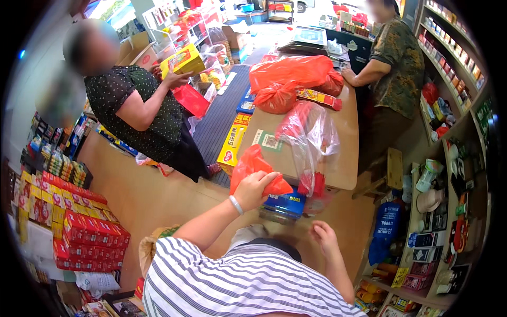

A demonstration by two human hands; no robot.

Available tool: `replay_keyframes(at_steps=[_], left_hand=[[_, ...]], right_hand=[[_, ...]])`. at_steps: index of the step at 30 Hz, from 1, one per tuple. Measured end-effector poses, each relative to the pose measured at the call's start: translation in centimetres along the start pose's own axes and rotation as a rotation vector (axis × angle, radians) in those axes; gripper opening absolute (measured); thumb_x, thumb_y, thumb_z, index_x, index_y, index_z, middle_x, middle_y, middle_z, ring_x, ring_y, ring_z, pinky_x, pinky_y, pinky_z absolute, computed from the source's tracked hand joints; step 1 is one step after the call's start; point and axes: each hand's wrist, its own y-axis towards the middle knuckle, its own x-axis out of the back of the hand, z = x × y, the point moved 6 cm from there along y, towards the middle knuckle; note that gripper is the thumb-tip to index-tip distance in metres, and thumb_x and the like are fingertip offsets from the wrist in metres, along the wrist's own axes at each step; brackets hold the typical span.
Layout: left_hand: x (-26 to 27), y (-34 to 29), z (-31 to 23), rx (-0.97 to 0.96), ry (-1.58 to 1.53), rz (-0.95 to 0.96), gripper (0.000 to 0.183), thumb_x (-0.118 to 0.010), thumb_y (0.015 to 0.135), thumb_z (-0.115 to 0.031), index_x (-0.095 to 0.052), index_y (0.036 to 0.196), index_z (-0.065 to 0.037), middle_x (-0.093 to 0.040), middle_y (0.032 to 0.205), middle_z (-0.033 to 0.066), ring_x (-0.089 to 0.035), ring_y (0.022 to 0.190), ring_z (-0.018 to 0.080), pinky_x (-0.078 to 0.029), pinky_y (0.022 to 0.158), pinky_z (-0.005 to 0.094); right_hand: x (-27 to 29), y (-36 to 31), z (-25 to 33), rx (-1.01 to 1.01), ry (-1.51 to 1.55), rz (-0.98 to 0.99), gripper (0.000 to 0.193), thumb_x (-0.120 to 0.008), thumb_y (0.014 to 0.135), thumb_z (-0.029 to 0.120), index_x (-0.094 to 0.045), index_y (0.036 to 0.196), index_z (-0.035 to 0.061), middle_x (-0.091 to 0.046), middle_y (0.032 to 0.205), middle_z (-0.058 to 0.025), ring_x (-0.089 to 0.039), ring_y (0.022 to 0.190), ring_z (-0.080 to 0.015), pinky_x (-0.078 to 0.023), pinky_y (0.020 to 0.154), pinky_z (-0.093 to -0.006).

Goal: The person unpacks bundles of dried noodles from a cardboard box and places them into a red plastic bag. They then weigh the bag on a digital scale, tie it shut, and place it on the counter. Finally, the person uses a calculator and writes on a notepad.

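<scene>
My left hand [251, 189] is closed on a bunched red plastic bag [248, 161], held over the near left corner of the counter [346, 158]. A light band circles that wrist. My right hand [324, 236] hangs in the air off the counter's near edge, its fingers loosely bent with nothing seen in them. Beyond the left hand lie clear and red plastic bags [317, 129], draped over the counter's near edge. A large filled red bag [288, 74] rests farther back, with a long red and yellow packet [319, 99] beside it.
At left, a person in a dotted top [132, 100] holds a yellow box [183, 59]. Another person [398, 63] stands behind the counter at right, one hand on it. Red cartons [92, 238] are stacked at lower left. Loaded shelves [449, 211] line the right; a wooden stool [393, 169] stands near them.
</scene>
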Motion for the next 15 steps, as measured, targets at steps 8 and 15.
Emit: replay_keyframes(at_steps=[8,15], left_hand=[[-0.9,-1.1,-4.8,0.071,-0.016,-0.134,0.066,-0.061,0.057,0.002,-0.049,0.120,-0.011,-0.057,0.098,0.0144,-0.056,0.091,0.0336,-0.047,0.080,0.0398],[-1.4,4.2,1.0,0.037,0.149,-0.156,0.069,-0.064,0.059,0.003,-0.046,0.123,-0.013,-0.056,0.101,0.0171,-0.055,0.095,0.0363,-0.046,0.080,0.0433]], right_hand=[[-2.3,-3.7,5.7,0.177,0.012,0.210,0.020,-0.056,0.086,0.014,-0.058,0.104,0.0043,-0.062,0.093,-0.0039,-0.057,0.079,-0.0103,-0.043,0.070,-0.0239],[19.1,-15.0,14.0,0.619,0.800,-0.010,0.033,-0.055,0.087,0.028,-0.054,0.113,0.0078,-0.058,0.110,-0.0101,-0.058,0.092,-0.0229,-0.047,0.077,-0.0352]])
